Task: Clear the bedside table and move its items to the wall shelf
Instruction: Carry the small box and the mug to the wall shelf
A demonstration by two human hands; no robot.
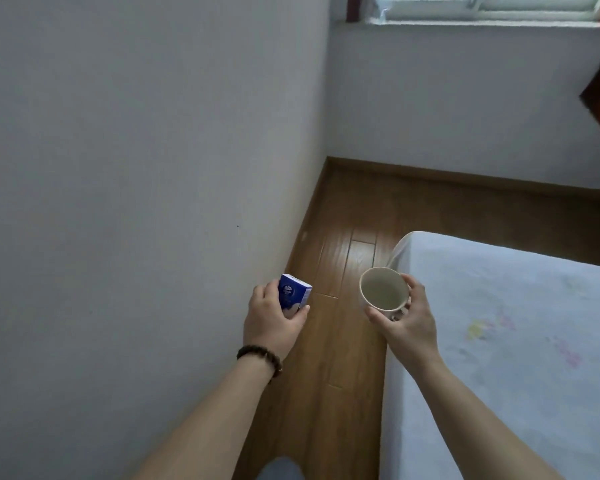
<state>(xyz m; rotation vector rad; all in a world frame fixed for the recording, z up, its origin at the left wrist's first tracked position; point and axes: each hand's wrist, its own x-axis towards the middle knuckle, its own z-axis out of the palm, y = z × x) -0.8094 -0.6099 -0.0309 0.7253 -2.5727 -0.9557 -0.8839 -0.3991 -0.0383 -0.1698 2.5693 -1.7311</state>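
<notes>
Carrying step, between wall and bed (499,341): left hand (269,322) grips a small blue carton (293,294), right hand (407,323) clasps an empty cream mug (383,289); the wall shelf, unseen, apparently remains to be reached

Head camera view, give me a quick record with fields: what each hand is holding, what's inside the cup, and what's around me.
left hand: grips a small blue and white box
right hand: holds a cream cup from the side
cup contents: looks empty
left wrist: dark bead bracelet
surroundings: white wall on the left, wooden floor ahead, bed on the right, window at top
bedside table and wall shelf: not in view
</notes>
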